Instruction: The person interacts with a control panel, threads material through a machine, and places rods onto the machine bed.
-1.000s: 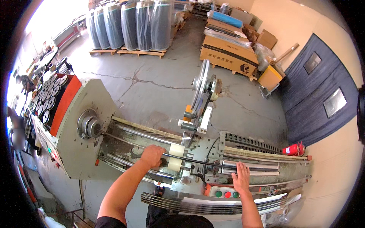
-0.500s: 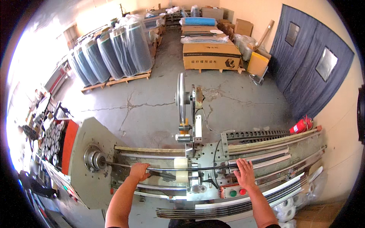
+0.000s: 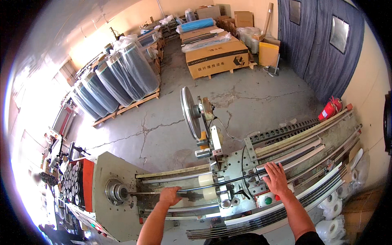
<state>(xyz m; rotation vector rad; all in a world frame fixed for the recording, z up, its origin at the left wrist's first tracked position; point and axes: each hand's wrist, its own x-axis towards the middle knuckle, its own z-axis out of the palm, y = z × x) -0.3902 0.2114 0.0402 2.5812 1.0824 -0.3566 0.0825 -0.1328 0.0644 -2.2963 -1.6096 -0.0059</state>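
Note:
A long thin dark rod [image 3: 228, 182] runs from the chuck [image 3: 117, 192] of a lathe-like machine, past two cream rollers [image 3: 207, 181], toward the right-hand rails. Near the chuck end, my left hand [image 3: 169, 196] curls its fingers over the rod, thumb on the near side; their undersides are hidden. My right hand [image 3: 276, 179] lies palm down at the rod's right part, fingers stretched out and slightly spread. Close below its wrist is a small control box [image 3: 261, 201] with a green button and a partly covered red one.
Several dark rods [image 3: 253, 224] lie along the near edge. A large upright wheel [image 3: 188, 112] rises behind the carriage. Red fire extinguishers [image 3: 328, 110] stand at the right wall. Wrapped rolls [image 3: 118, 75] and a big carton [image 3: 218, 59] are on pallets beyond.
The whole view has turned, so the machine now slants up to the right. Both hands keep about the same places along the rod. My right forearm now covers part of the red button.

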